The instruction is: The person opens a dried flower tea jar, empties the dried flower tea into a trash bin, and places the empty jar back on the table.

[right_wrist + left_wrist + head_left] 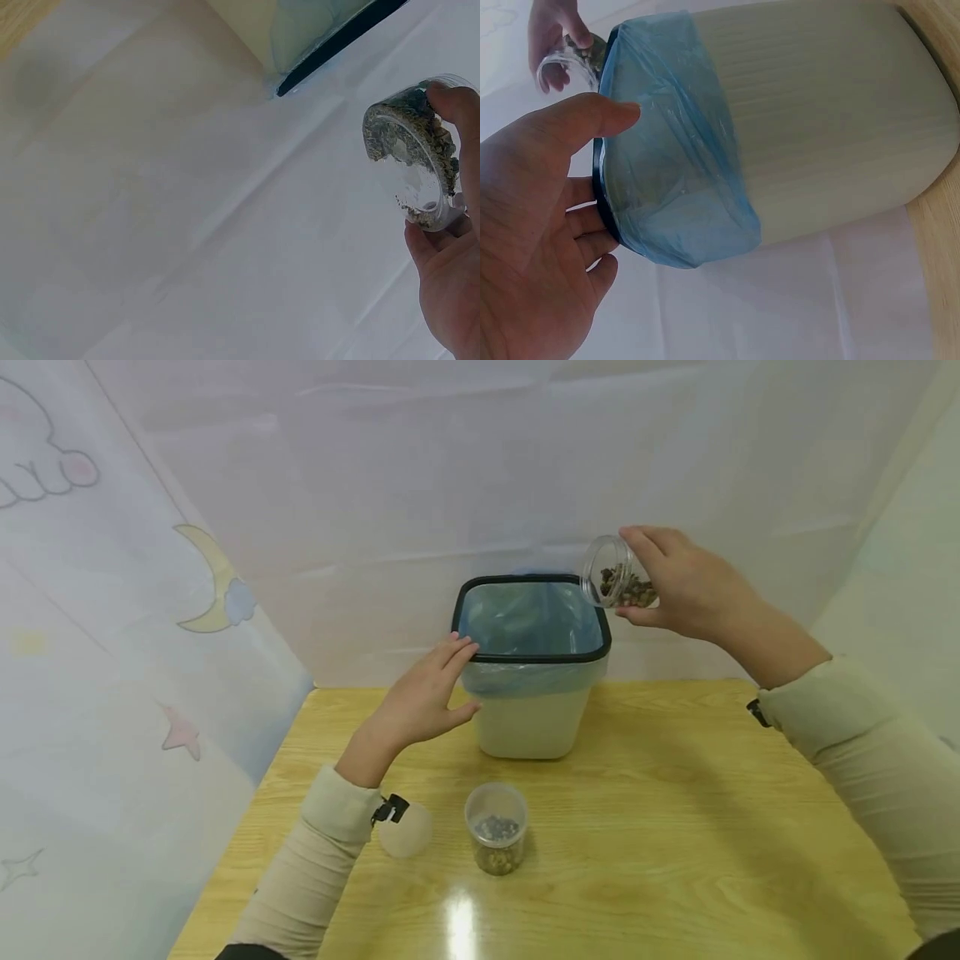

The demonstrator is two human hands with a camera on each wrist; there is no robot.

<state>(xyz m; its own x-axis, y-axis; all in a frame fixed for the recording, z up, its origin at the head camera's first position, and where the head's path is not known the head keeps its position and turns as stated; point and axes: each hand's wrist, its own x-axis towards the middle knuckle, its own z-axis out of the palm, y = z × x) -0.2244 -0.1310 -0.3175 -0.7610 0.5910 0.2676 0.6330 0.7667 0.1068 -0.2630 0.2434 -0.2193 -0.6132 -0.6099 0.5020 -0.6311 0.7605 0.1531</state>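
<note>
Nearest on the yellow wood-grain counter (675, 860) stands upright a clear round plastic jar (498, 852), with grey pieces above brownish ones; whether it is covered, I cannot tell. Just beside it, to the left, lies a whitish round flat disc (406, 831), which seems to be a lid. Farther, the left hand (420, 697) is open, the fingers extended at the near left edge of a whitish plastic bin (531, 727) with a black rim and a translucent blue bag (525, 618); it seems to steady this edge. The right hand (697, 581) grips a second clear plastic jar (619, 578), tilted on its side, the mouth towards the bin at its right edge. The tilting is done, but many brownish bits (637, 592) lie inside, so I judge the emptying unfinished; the contents of the standing jar also remain
</note>
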